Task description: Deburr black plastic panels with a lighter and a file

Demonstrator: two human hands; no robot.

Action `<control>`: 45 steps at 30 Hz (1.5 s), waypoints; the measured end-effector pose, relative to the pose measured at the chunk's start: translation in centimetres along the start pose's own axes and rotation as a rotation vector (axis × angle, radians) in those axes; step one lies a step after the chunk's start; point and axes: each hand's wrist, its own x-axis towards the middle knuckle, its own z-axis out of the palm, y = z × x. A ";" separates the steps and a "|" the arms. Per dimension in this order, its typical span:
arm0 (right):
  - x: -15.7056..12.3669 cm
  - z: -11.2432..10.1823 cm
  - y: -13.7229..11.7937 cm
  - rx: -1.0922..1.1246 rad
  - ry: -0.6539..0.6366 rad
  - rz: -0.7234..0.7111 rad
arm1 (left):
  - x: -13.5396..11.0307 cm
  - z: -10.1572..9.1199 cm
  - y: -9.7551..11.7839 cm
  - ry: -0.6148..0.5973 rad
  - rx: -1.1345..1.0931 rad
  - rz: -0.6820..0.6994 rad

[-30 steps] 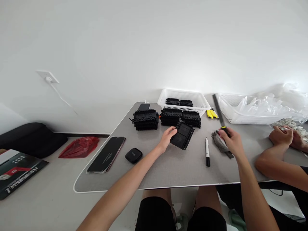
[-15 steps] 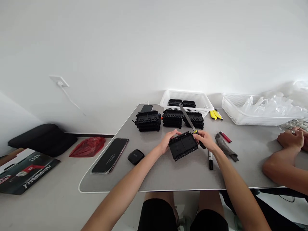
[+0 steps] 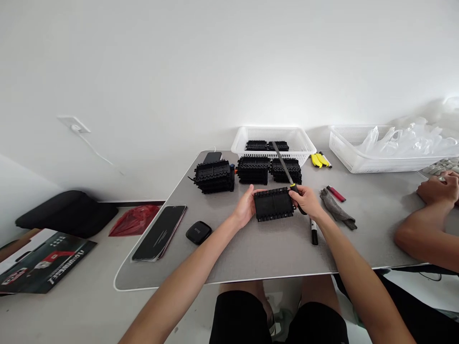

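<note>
- My left hand (image 3: 245,209) pinches one black panel (image 3: 274,205) by its left end, above the desk (image 3: 244,258), back from the front edge.
- My right hand (image 3: 307,200) is wrapped round the handle of one file (image 3: 283,165), at the panel's right end.
- From here I count three black stacks (image 3: 214,177) toward the back edge, near one of two white baskets (image 3: 373,166).
- Two flat black devices (image 3: 159,232) lie near the left corners, one each.

Plain black shorts (image 3: 233,317), hems near knees; lower legs (image 3: 320,288) bare; slim forearms (image 3: 201,265) bare.
</note>
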 end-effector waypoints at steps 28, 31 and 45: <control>-1.5 -0.3 -1.4 -1.010 0.046 -0.232 | -0.3 0.4 -0.6 0.024 0.265 0.382; -1.5 -1.1 -1.4 -1.038 0.106 -0.230 | -0.2 0.3 -0.6 0.034 0.259 0.378; -1.4 -1.6 -1.3 -1.077 0.149 -0.258 | -0.4 0.3 -0.2 0.056 0.245 0.371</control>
